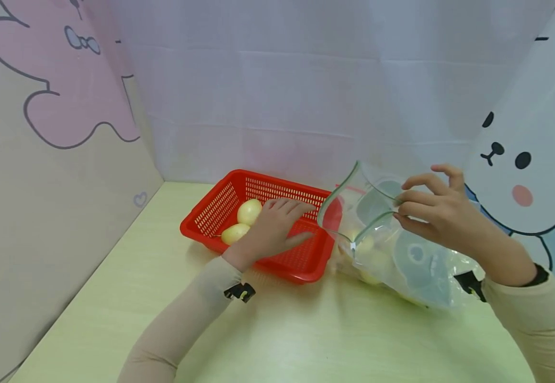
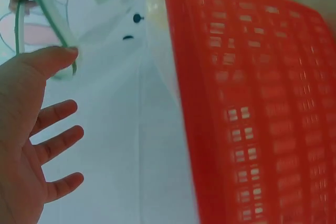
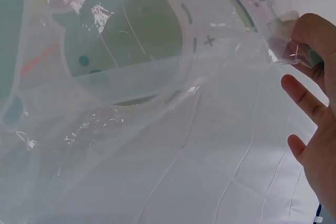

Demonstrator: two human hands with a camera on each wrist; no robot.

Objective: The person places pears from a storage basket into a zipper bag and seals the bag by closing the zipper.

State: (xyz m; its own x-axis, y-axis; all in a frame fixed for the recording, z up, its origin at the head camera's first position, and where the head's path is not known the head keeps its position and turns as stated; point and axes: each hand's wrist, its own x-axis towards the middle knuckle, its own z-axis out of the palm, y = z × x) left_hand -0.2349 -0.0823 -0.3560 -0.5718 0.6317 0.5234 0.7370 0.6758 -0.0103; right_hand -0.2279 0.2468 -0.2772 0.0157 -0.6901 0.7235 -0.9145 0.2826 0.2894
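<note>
Two pale yellow pears point(image 1: 249, 211) lie in the left part of a red plastic basket point(image 1: 322, 268). Over that basket my left hand point(image 1: 277, 226) is stretched out, fingers apart and nothing in its grasp; in the left wrist view its thumb overlaps the green rim of the bag behind. Thumb and fingertips of my right hand point(image 1: 437, 213) pinch the mouth of a clear zip bag point(image 1: 416, 255) printed with grey-green animal shapes. The mouth gapes toward the basket, with a white slider point(image 1: 353, 246) on its edge. Several pale yellow fruits show blurred through the plastic.
Basket and bag stand side by side on a pale yellow-green table point(image 1: 277, 340), the bag overlapping the basket's right end. A white curtain point(image 1: 277, 96) hangs right behind them. To the left rises a wall point(image 1: 66, 202) with a pink cartoon figure.
</note>
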